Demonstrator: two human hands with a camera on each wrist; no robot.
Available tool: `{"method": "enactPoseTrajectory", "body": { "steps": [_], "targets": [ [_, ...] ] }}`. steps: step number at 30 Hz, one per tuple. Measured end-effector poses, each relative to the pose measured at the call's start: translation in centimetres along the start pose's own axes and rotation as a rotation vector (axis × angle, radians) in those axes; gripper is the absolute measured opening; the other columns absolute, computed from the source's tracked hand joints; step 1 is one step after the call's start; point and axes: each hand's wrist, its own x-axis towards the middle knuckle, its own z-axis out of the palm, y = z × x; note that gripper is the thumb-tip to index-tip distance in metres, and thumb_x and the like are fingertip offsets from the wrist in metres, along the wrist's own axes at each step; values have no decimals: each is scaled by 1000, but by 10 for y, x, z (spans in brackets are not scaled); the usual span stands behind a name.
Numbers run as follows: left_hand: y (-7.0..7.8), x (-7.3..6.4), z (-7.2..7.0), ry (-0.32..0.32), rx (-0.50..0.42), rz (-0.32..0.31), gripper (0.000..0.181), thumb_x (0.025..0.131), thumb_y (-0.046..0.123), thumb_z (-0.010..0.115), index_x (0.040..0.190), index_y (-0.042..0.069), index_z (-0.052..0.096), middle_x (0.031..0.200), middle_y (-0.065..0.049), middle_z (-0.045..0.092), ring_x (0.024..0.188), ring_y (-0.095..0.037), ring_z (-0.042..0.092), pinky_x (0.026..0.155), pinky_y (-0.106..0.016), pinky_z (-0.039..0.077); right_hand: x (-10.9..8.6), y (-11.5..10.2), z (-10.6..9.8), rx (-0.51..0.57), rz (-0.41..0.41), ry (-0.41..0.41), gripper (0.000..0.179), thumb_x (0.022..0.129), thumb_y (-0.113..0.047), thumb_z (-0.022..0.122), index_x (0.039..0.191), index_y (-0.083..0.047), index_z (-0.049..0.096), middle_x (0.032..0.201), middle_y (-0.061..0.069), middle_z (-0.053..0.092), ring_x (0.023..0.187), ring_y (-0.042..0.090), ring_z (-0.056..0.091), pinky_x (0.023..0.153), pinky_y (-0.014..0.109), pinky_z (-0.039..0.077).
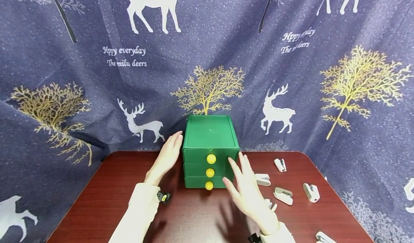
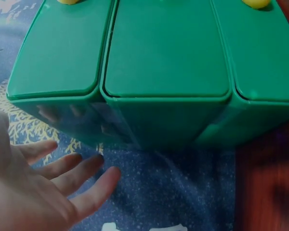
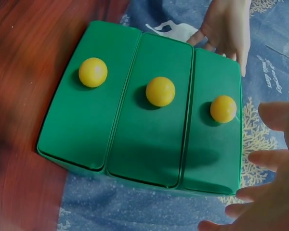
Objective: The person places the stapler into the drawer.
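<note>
A green box of three stacked drawers (image 1: 211, 131), each front bearing a round yellow knob (image 1: 211, 159), stands at the back of the table. All three drawers look closed. My left hand (image 1: 168, 153) is raised at the box's left side, fingers extended, palm turned toward it. In the left wrist view, that hand (image 2: 53, 187) holds nothing. Just off the front right corner is my right hand (image 1: 247, 189), its fingers spread and nothing in them. The right wrist view puts this hand (image 3: 274, 178) beside the top drawer's end, fingertips near its edge.
Several small white staplers lie on the table's right side, among them one nearest the box (image 1: 263, 179), one farther back (image 1: 280, 165) and one at the front edge (image 1: 324, 238). Another is partly hidden by my right hand. A blue patterned cloth (image 1: 210, 49) hangs behind the table (image 1: 106, 196).
</note>
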Motion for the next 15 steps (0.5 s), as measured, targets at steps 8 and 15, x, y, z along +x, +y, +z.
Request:
{"method": "enactPoseTrajectory", "body": {
  "steps": [8,15],
  "targets": [
    [3,11,3,24,20,10,49,108,36,34,140,2,48,138,-18,51,132,-31,43,110,-44,30,5,-5,5,1,-52,47,58,89,-18,71,141,-4,49,152,28,28,140,46,23,105,65,25],
    [5,19,6,16,-10,-38,52,106,41,35,141,4,47,139,-17,50,132,-30,43,110,-43,31,10,-13,6,40,-61,51,55,88,-15,71,138,-3,51,150,28,31,139,48,24,104,66,27]
  ]
}}
